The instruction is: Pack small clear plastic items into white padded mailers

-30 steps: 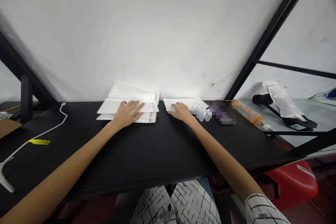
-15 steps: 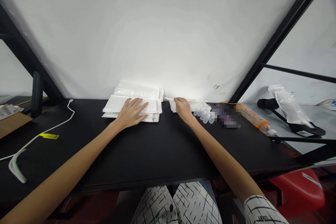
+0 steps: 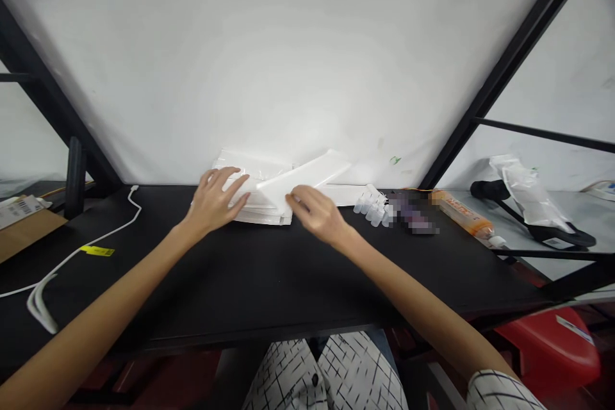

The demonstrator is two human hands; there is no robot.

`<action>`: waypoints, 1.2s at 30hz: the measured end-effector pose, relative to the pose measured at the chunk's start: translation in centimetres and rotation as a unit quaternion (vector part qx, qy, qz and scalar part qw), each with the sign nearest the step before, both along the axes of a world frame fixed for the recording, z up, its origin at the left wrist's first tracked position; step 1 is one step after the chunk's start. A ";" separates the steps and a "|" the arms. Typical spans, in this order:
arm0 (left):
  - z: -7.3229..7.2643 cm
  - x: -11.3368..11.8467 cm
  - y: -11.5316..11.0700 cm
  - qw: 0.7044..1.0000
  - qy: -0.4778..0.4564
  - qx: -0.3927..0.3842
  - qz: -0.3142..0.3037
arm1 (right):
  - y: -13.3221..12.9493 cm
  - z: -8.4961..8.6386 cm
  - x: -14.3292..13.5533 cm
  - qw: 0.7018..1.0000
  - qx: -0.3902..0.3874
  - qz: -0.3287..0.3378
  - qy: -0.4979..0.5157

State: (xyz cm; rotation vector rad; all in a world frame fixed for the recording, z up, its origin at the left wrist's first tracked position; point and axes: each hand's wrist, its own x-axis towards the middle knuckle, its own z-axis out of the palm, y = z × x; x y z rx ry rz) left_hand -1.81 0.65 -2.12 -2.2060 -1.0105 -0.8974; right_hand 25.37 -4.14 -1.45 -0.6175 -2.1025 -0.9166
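A white flat packet [image 3: 305,178], long and glossy, is pinched in my right hand [image 3: 317,213] and tilted up over the right end of a stack of white packets [image 3: 262,214]. My left hand [image 3: 216,198] is at the left part of that stack, fingers spread and curved, with nothing gripped; whether its fingertips touch the stack I cannot tell. Behind my right hand another white strip [image 3: 343,195] lies along the wall. Several small translucent bottles [image 3: 375,211] lie to the right of it.
An orange-labelled tube [image 3: 464,214] and a black sandal-shaped thing with a clear bag [image 3: 523,195] are at the right. On the left are a white cable [image 3: 115,228] with a yellow tag [image 3: 98,250] and a cardboard box [image 3: 29,230]. Black frame posts [image 3: 509,64] flank the black table [image 3: 269,288].
My right hand has lifted a white packet from beside the wall and brought it left, over the stack. My left hand has risen off the stack's middle and shifted left.
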 end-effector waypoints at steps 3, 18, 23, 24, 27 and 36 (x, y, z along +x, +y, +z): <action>2.0 -1.0 0.6 0.999 -0.014 -0.036 0.020 | -3.3 -1.8 -2.6 0.994 -0.065 0.002 -0.085; -0.9 11.0 -3.3 0.947 0.136 -0.255 -0.142 | 0.1 0.9 11.6 0.927 -0.136 -0.264 0.230; -4.6 14.0 -4.2 0.946 0.166 -0.256 -0.114 | 2.7 -0.3 16.2 0.883 -0.250 -0.378 0.127; -5.0 14.1 -4.2 0.945 0.166 -0.258 -0.118 | 2.8 -0.6 16.2 0.878 -0.272 -0.379 0.105; -5.5 13.9 -4.3 0.945 0.151 -0.255 -0.138 | 3.0 -1.1 15.8 0.872 -0.309 -0.371 0.076; -5.2 11.8 -5.9 0.930 0.099 -0.295 -0.197 | 1.8 0.3 16.0 0.887 -0.280 -0.338 0.145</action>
